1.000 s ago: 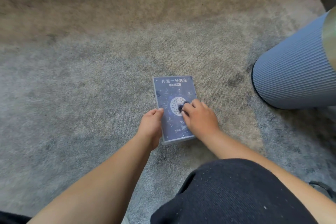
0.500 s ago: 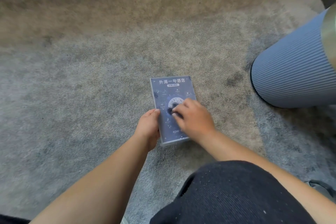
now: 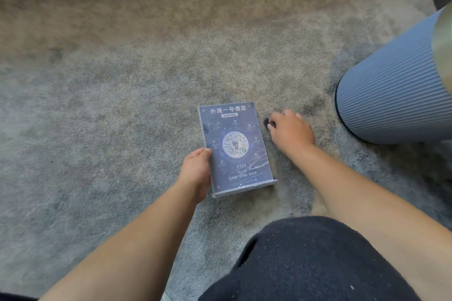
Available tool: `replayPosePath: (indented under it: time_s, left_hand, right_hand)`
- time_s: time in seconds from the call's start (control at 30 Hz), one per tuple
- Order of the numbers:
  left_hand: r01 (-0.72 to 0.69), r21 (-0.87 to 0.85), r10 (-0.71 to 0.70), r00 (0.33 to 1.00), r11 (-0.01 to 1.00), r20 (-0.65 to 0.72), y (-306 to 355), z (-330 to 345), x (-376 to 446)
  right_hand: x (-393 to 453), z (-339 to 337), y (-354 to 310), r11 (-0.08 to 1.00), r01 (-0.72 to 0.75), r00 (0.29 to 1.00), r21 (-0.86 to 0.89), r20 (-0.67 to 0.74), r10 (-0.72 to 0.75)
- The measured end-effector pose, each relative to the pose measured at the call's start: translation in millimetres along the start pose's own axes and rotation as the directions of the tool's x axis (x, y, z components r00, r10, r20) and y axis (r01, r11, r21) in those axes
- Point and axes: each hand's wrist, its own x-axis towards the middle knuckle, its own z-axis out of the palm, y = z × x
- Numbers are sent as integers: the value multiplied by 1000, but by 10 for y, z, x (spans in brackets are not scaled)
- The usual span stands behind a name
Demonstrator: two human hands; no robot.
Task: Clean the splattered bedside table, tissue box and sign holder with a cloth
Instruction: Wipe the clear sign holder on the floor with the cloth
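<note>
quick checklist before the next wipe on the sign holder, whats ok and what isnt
1. Sign holder lies flat on the carpet, face up: ok.
2. Left hand grips its left edge to steady it: ok.
3. Right hand on the sign face: not ok, it is off to the right over the carpet.
4. Cloth in the right hand: cannot tell, only a small dark bit shows at the fingertips.
5. Splatter left on the face: cannot tell.
6. Ribbed blue cylinder apart from the sign holder: ok.

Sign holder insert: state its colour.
Dark blue with white text and a round white code, in the head view: sign holder.
</note>
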Motion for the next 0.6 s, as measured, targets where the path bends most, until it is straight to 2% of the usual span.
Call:
replayPosePath:
  time_s: [0.1, 0.17, 0.23, 0.3, 0.33, 0.43, 0.6]
  left_hand:
    - [14, 2, -14, 1000, 1000, 3, -4, 8, 24]
    - [24, 7, -24, 1000, 1000, 4, -17, 21, 42]
    - [12, 34, -12, 1000, 999, 0, -27, 31, 57]
    - [-2, 68, 2, 1000, 998, 6, -31, 36, 65]
    - [-9, 71, 8, 1000, 997, 13, -30, 41, 68]
    - [-35, 78, 33, 999, 996, 17, -13, 55, 84]
    - [-43, 148, 42, 999, 988, 12, -33, 66, 143]
  right_hand:
    - [-212, -92, -51, 990, 56, 998, 128, -41, -52]
    - [-498, -136, -258, 957, 215, 976, 194, -68, -206]
    - [-809, -129, -542, 900, 385, 923, 204, -68, -379]
    - [-1012, -50, -794, 846, 496, 866, 196, -42, -498]
    - [-1048, -4, -881, 841, 508, 857, 187, -18, -514]
    - [-995, 95, -933, 874, 449, 889, 185, 4, -457]
    - [-786, 216, -514, 936, 315, 947, 158, 10, -321]
